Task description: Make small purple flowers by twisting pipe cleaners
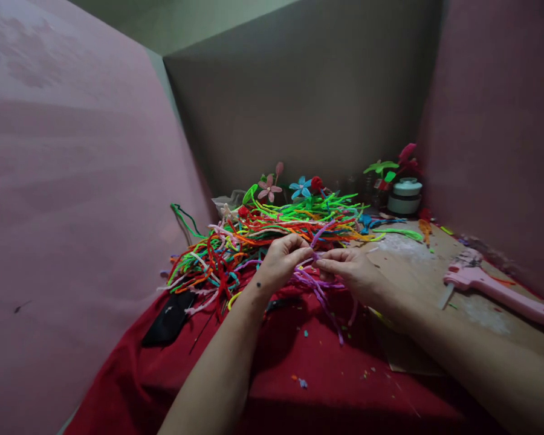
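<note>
You are bringing both hands together over the front of the tabletop [281,368], which a red cloth is covering. Your left hand [281,258] is pinching a bundle of purple fuzzy stems [322,232] between thumb and fingertips, and your right hand [354,270] is pinching the same bundle just beside it, the fingertips of the two hands almost meeting. The stems are rising above your fingers at one end, while loose purple ends are trailing below them over the cloth.

Behind your hands, a tangled heap of coloured stems [254,232] is spreading sideways in green, orange, red and white. A pink flower [269,189] and a blue flower [301,188] are standing out at its back edge. On your left, a black flat object [169,320] is lying near the heap. On your right, a pink glue gun [489,287] is resting on a brown board [428,302], and a lidded jar [405,198] is standing farther back. Small coloured scraps [303,383] are dotting the cloth nearest you.
</note>
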Demonstrator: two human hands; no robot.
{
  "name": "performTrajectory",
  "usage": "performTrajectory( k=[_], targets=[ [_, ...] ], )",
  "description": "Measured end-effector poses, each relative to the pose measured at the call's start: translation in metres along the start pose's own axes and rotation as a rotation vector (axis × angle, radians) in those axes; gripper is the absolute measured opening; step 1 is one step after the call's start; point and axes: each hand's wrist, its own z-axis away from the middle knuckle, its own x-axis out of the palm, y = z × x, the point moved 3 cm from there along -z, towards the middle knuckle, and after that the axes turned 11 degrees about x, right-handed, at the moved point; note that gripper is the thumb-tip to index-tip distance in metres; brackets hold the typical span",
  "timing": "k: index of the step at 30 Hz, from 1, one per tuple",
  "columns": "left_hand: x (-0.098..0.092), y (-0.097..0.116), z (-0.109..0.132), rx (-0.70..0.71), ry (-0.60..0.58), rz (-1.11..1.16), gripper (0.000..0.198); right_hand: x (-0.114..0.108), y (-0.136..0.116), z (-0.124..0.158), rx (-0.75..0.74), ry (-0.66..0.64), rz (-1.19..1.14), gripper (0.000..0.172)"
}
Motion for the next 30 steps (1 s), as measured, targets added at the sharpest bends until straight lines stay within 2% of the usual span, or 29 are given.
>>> performTrajectory(
  k=[3, 6, 9, 12, 14, 17, 19, 23, 30],
  targets=[
    [0.001, -0.003, 0.0, 0.068, -0.008, -0.15, 0.012, -0.002, 0.002, -0.002, -0.037, 0.066, 0.043, 0.028],
    [0.003, -0.005, 0.0, 0.155, -0.049, -0.399, 0.011, -0.004, 0.0, 0.0, -0.156, 0.156, 0.252, 0.023],
    [0.005, -0.005, 0.001, 0.19, -0.107, -0.615, 0.014, -0.004, -0.004, 0.004, -0.389, 0.239, 0.532, 0.017],
    [0.005, -0.002, 0.001, 0.128, -0.144, -0.681, 0.019, -0.002, -0.007, 0.012, -0.675, 0.329, 0.73, 0.013],
    [0.005, 0.001, 0.002, 0.094, -0.167, -0.694, 0.019, 0.0, -0.009, 0.018, -0.816, 0.393, 0.797, 0.018],
    [0.009, 0.002, 0.004, 0.108, -0.251, -0.698, 0.018, 0.004, -0.015, 0.026, -0.95, 0.517, 0.912, 0.031],
    [0.012, 0.002, 0.007, 0.132, -0.306, -0.7, 0.018, 0.006, -0.017, 0.028, -0.96, 0.563, 0.994, 0.029],
    [0.013, 0.0, 0.01, 0.13, -0.33, -0.737, 0.018, 0.007, -0.019, 0.025, -0.851, 0.553, 1.011, 0.017],
    [0.008, 0.005, 0.007, 0.137, -0.24, -0.576, 0.016, 0.009, -0.019, 0.027, -0.748, 0.467, 0.946, 0.014]
  ],
)
